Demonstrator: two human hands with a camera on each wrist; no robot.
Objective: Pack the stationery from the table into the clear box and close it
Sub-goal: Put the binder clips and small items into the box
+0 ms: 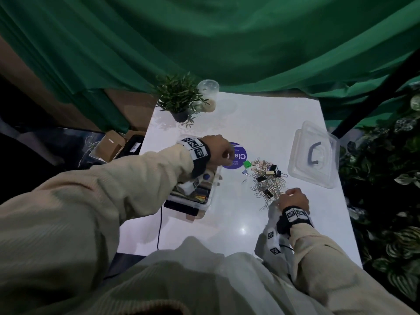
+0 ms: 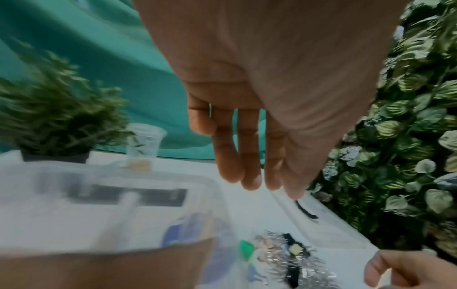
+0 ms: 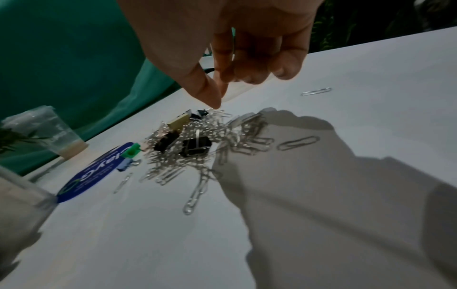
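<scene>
The box (image 1: 204,196) sits open at the left side of the table (image 1: 238,223), already holding pens and other stationery, with a white tube lying across the top. Its lid (image 1: 313,155) lies apart at the right side of the table, handle up. Between them is a heap of clips (image 1: 268,180): silver paper clips mixed with black, beige, green and blue binder clips, a few paper clips strewn just beside it. A blue sticker (image 1: 236,156) lies near the heap, toward the box.

The left hand (image 2: 259,97) hangs above the box's far end, fingers straight and loosely together, holding nothing. The right hand (image 3: 237,50) hovers over the near edge of the heap, fingers curled down with the thumb tip touching the paper clips; whether it has hold of any I cannot tell.

A plant (image 1: 179,96) and a cup (image 1: 208,94) stand at the table's far edge.
</scene>
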